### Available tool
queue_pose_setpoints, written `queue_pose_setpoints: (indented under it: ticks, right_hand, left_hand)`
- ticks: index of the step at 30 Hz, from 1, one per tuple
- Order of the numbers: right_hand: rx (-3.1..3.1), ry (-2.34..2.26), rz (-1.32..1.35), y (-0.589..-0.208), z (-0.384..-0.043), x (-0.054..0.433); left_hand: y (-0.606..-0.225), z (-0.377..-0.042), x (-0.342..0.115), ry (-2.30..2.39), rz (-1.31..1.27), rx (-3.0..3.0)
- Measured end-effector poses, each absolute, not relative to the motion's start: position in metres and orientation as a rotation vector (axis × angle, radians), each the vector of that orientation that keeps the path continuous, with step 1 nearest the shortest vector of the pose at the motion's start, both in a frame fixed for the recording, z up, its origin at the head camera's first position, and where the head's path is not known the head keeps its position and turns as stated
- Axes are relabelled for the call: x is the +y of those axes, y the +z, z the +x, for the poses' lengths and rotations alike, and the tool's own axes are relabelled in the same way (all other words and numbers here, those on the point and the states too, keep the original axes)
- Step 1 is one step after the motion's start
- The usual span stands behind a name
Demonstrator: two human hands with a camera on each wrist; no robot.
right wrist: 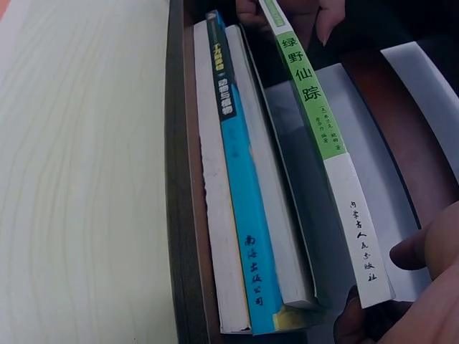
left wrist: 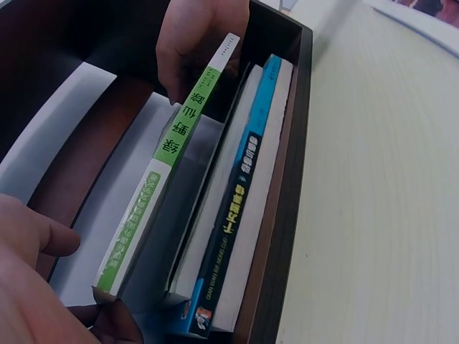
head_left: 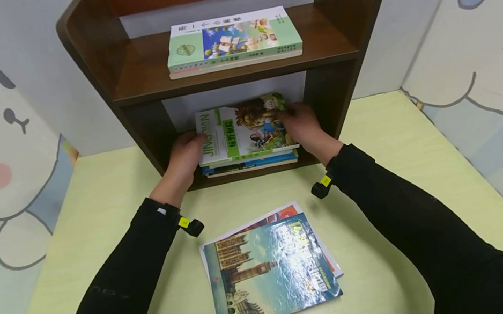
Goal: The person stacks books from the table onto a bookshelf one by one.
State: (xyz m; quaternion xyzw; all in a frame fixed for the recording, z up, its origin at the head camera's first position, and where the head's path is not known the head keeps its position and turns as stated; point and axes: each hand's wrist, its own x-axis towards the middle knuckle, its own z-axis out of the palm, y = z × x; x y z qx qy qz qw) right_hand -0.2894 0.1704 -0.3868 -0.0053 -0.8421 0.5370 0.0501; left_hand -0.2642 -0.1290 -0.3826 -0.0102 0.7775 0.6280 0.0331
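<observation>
Item: green-and-white book (head_left: 238,133), one, lion on the cover, face up in the lower compartment of a dark brown bookshelf (head_left: 240,78). In both wrist views we see a gap between its spine edge and the stack of books (head_left: 252,164) beneath; the stack includes a blue-and-black spine (left wrist: 237,186).

Left hand (head_left: 185,155): we record it pinching the book's left end, thumb above, fingers under. Right hand (head_left: 301,123): pinching the right end, likewise thumb above and fingers under.

Upper compartment: we count at least two books lying flat, the top one a green book (head_left: 236,42).

On the table (head_left: 407,155), before the bookshelf: clock-tower book (head_left: 265,280), glossy, overlapping a red-and-white book (head_left: 294,209).
</observation>
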Motion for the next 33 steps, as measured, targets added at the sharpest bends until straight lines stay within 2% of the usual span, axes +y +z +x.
queue_pose_setpoints:
  ticks: [26,30,33]
  right_hand:
    - [-2.81,1.478,-0.094,-0.404,-0.296,0.165]
    - [-2.814,1.453,-0.053,-0.401,-0.288,0.166]
    - [-2.848,1.379,0.026,-0.395,-0.268,0.171]
  left_hand:
    - [-0.399,-0.268,-0.126,1.837,-0.033,2.399]
    - [-0.399,-0.264,-0.129,1.774,-0.032,2.467]
    - [-0.397,-0.247,-0.136,1.658,0.009,2.563]
